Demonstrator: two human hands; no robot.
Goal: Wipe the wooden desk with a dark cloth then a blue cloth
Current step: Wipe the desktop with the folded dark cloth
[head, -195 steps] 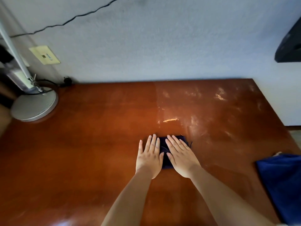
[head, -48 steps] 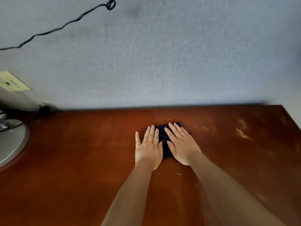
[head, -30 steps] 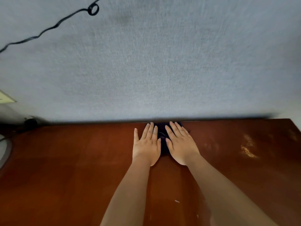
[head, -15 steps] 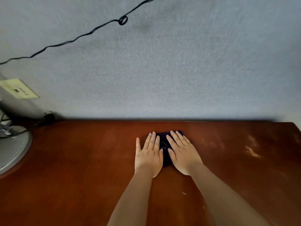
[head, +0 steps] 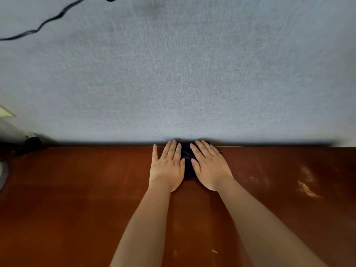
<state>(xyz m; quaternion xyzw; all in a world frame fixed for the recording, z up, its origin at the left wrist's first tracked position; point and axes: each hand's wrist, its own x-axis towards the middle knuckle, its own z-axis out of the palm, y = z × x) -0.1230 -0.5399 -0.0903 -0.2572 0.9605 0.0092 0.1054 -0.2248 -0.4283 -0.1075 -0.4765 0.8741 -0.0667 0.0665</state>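
A small folded dark cloth [head: 186, 157] lies on the reddish-brown wooden desk [head: 77, 189], right at the back edge where the desk meets the wall. My left hand [head: 167, 166] and my right hand [head: 210, 166] lie flat side by side on it, palms down, fingers stretched toward the wall. They press the cloth against the wood and cover most of it, so only a dark strip shows between them. The blue cloth is out of view.
A grey textured wall [head: 183, 74] rises directly behind the desk, with a black cable [head: 48, 22] across its upper left. A plug [head: 33, 140] and part of a lamp base [head: 2, 176] sit at the far left. Pale smudges [head: 306, 184] mark the desk at right.
Both hands have slid the dark cloth forward from a short way out on the desk up to the back edge at the wall. The view has tilted upward.
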